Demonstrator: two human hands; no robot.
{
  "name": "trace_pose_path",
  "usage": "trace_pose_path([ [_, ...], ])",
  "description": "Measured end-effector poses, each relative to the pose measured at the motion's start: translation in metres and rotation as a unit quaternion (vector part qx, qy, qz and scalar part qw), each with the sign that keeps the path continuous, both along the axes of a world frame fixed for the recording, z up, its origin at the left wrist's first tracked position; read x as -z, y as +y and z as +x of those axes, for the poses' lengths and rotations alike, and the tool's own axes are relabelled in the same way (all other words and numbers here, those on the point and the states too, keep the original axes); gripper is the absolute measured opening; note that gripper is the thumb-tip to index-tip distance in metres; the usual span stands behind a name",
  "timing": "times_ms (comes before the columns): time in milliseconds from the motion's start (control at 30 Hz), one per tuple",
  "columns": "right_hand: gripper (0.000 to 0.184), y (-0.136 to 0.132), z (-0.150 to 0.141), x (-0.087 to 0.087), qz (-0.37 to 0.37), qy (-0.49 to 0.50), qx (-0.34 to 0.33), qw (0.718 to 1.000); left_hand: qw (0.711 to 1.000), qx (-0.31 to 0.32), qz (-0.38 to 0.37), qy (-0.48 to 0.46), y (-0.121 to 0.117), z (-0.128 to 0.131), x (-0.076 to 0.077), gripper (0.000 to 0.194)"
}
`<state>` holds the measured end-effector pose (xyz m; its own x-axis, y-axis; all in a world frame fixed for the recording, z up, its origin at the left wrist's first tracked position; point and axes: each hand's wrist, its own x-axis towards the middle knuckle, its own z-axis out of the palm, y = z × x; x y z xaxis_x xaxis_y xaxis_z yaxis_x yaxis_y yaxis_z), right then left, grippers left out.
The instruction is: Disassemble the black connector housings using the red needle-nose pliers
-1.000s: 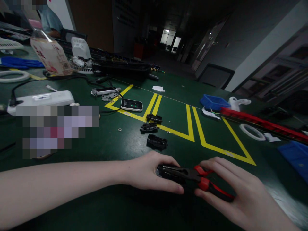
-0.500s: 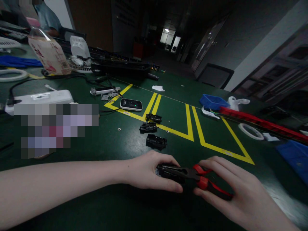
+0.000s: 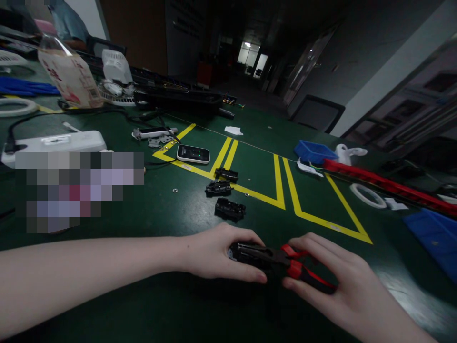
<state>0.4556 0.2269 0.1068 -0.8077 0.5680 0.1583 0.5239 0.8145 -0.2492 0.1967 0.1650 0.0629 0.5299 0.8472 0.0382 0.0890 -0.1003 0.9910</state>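
My left hand [image 3: 221,255] is closed around a black plastic part [image 3: 246,255], a grey bit of which shows by the palm. Red-and-black pliers [image 3: 294,267] are gripped by my right hand [image 3: 339,281], its fingers and thumb on the two handles, which stand somewhat apart. The pliers' dark jaws reach over the right end of the black part; what lies between them cannot be made out. Beyond my hands, three similar black parts [image 3: 230,208] lie in a row on the green table [image 3: 171,219].
A small white-rimmed device [image 3: 193,154] with green lights sits behind the parts. At left are a power strip [image 3: 57,143] and a bottle [image 3: 67,71]. Blue trays [image 3: 314,151], a long red strip [image 3: 385,183] and a white ring [image 3: 367,196] occupy the right. A person [image 3: 69,21] is at far left.
The whole view has shifted slightly. My right hand and the pliers sit a little closer to my left hand, with the jaws further along the black part. Both grips continue.
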Motion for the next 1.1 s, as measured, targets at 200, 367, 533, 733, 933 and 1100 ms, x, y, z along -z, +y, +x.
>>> trace_pose_path([
  [200, 0.033, -0.004, 0.0, -0.004, 0.115, -0.002, -0.044, 0.992, 0.999, 0.019, -0.015, 0.024, 0.001, -0.002, 0.0, 0.04],
  [367, 0.033, -0.007, 0.001, -0.007, 0.136, -0.013, -0.039, 0.99, 1.0, 0.016, -0.007, 0.026, 0.001, -0.001, -0.001, 0.04],
  [533, 0.035, -0.001, 0.003, -0.008, 0.104, -0.013, -0.045, 0.993, 1.0, 0.01, -0.007, 0.019, 0.0, 0.0, -0.002, 0.037],
  [733, 0.034, 0.003, 0.001, -0.012, 0.063, -0.025, -0.036, 0.997, 1.0, 0.021, -0.013, 0.013, -0.003, 0.0, -0.004, 0.037],
  [933, 0.031, -0.001, 0.001, -0.014, 0.033, -0.026, -0.017, 0.999, 0.998, 0.033, -0.04, 0.03, -0.003, -0.001, -0.006, 0.038],
  [1100, 0.031, -0.004, 0.0, -0.014, 0.016, -0.021, 0.001, 1.0, 0.997, 0.028, -0.058, 0.032, -0.003, -0.001, -0.007, 0.036],
])
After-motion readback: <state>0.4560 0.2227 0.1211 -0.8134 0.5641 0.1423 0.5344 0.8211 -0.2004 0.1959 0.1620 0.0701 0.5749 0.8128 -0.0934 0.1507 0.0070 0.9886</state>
